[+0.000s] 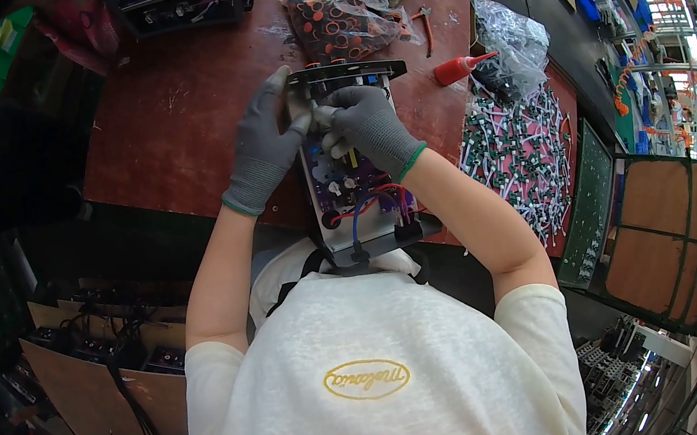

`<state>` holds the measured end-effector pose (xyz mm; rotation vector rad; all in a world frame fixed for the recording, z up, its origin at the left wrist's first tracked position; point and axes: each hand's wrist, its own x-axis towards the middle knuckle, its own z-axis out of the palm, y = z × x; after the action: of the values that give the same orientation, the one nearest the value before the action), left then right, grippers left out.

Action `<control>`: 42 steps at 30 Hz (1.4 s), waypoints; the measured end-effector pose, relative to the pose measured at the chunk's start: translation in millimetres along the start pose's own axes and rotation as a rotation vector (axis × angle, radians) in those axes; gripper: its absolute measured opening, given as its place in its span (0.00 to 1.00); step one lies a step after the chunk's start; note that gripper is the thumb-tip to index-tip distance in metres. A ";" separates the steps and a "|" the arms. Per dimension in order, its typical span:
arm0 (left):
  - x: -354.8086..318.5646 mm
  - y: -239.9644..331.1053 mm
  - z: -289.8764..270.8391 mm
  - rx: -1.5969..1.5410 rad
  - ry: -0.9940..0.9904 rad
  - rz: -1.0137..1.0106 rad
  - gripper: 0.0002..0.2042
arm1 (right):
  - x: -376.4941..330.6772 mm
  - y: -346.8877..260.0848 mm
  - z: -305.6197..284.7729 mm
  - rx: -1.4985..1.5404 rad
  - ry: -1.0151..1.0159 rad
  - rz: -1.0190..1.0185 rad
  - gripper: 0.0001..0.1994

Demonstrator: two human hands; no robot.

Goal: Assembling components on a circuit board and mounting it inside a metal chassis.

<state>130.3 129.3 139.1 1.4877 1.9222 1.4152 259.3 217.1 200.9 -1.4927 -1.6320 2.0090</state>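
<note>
One open metal chassis (361,202) w/ circuit board stands on the table (178,125). Left hand (264,145) grips its top-left edge; right hand (367,127) pinches a small part at the top. One red glue bottle (461,68) lies right of the chassis.

My left hand (264,145) and my right hand (367,123), both in grey gloves, grip the far end of an open metal chassis (356,208) with a purple circuit board and red and blue wires, which stands tilted on the reddish bench (168,118). Beyond it lies a clear bag of orange and black parts (336,21). To my right sit a red glue bottle (459,68) and a heap of small white parts (520,151).
</note>
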 end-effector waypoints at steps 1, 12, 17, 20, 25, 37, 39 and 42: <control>0.7 -0.8 -0.9 0.001 -0.019 -0.011 0.29 | 0.5 -1.2 0.6 -0.011 0.005 0.005 0.09; 2.0 -5.4 -4.1 -0.009 -0.021 0.024 0.30 | 2.4 -5.6 8.9 -0.223 0.066 0.019 0.09; 1.8 -5.7 -5.1 -0.035 -0.020 0.036 0.30 | 1.9 -9.5 9.6 -0.230 0.068 0.044 0.09; 1.0 -7.1 -5.9 -0.037 -0.043 0.023 0.30 | 2.0 -9.1 11.8 -0.256 0.088 0.051 0.09; 0.5 -4.1 -8.4 -0.093 -0.035 0.016 0.31 | 4.8 2.2 10.1 -0.204 0.131 -0.027 0.10; -1.9 -11.4 2.7 -0.110 0.073 0.024 0.30 | 14.3 23.3 2.2 -0.585 0.257 -0.471 0.05; -1.7 -12.9 4.2 -0.105 0.091 0.029 0.30 | 14.3 27.7 0.2 -0.681 0.281 -0.523 0.06; -0.6 -16.1 7.0 -0.064 0.131 0.066 0.28 | 11.3 24.5 2.4 -0.830 0.325 -0.628 0.07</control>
<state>127.0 132.8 122.2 1.4747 1.8992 1.6250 262.7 213.1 174.3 -1.1389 -2.4870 0.7403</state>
